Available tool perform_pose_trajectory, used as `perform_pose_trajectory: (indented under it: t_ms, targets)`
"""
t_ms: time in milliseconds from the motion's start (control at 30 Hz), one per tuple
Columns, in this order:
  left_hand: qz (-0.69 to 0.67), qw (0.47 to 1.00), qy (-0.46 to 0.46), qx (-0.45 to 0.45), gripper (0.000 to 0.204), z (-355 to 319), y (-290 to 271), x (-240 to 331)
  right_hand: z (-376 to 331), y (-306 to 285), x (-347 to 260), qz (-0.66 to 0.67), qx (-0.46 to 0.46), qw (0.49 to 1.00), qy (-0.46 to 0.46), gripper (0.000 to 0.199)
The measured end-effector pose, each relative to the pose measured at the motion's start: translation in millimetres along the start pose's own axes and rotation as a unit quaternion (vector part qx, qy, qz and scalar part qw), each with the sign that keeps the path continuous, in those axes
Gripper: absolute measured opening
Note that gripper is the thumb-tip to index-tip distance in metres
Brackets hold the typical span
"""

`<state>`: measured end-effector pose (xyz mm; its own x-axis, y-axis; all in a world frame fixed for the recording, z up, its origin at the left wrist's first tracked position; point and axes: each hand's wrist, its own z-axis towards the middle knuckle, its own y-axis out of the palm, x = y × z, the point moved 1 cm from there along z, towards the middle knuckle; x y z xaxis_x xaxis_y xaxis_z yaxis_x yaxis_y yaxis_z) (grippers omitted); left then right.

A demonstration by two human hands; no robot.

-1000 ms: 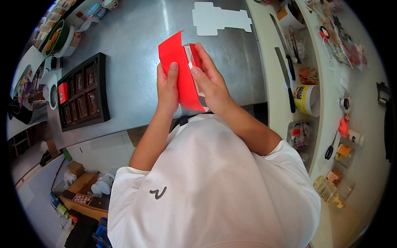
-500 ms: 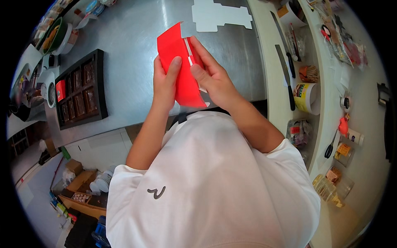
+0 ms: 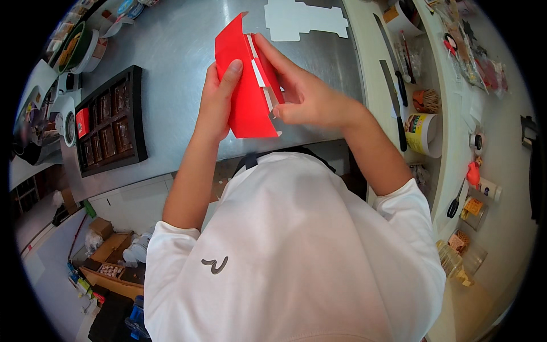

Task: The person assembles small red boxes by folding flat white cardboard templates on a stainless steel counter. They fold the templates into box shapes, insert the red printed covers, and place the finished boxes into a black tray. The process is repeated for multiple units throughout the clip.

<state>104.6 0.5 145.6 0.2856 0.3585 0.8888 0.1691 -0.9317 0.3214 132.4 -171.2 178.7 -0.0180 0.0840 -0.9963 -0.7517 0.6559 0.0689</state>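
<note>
Your left hand (image 3: 215, 105) has its grip closed on the red cardboard box (image 3: 246, 91), which is still flat and half folded. The thumb lies across the red face and the other fingers are hidden behind the panel. Your right hand (image 3: 305, 97) pinches the same box from the other side, its fingers (image 3: 273, 57) stretched along the white inner flaps and the thumb pressed near the lower corner. The box sits between both grips, lifted above the steel tabletop (image 3: 171, 51) and tilted, with its top corner pointing away from you.

Just beyond the right grip, a flat white cardboard cutout (image 3: 305, 20) lies on the tabletop, apart from the red box. Well to the left of the left grip stands a black tray (image 3: 137, 114) with compartments holding dark brown pieces, and a small red packet (image 3: 82, 122) lies in it at its far left side. Further left, at the edge of view, there are round containers (image 3: 71, 51), too bent by the lens to tell apart clearly.

To the right of the right grip runs a pale side counter (image 3: 376, 68). Two long knives (image 3: 396, 85) lie on it, and a yellow and white tub (image 3: 424, 134) stands near them.
</note>
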Motion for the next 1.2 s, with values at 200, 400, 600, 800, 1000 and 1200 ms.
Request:
perform_pose_trajectory:
  t_ms: [200, 400, 600, 800, 1000, 1200]
  targets:
    - [-0.005, 1.0, 0.021, 0.001, 0.061, 2.3, 2.6, 7.0, 2.4, 1.8, -6.3, -0.069, 0.022, 0.997, 0.022, 0.092]
    - [-0.002, 0.999, 0.037, 0.016, 0.06, 0.9, 0.2, 2.1, 5.2, 9.1, -4.3, 0.032, 0.086, 0.995, 0.026, 0.07]
    - [0.023, 0.998, 0.058, 0.033, 0.064, -1.1, -0.5, 1.9, 4.2, 15.4, 8.1, 0.054, 0.155, 0.986, -0.017, 0.066]
    - [0.087, 0.989, 0.114, 0.049, 0.071, 0.7, 0.8, -2.4, -0.3, 17.3, 6.9, 0.092, 0.172, 0.981, -0.02, 0.08]
    - [0.099, 0.987, 0.121, 0.043, 0.069, -2.0, 1.4, -2.5, -1.1, 14.5, 7.1, 0.037, 0.162, 0.986, 0.01, 0.08]
    - [0.112, 0.986, 0.12, 0.019, 0.067, -8.5, 2.6, 0.1, -2.9, 8.1, 9.9, 0.145, 0.15, 0.976, 0.058, 0.064]
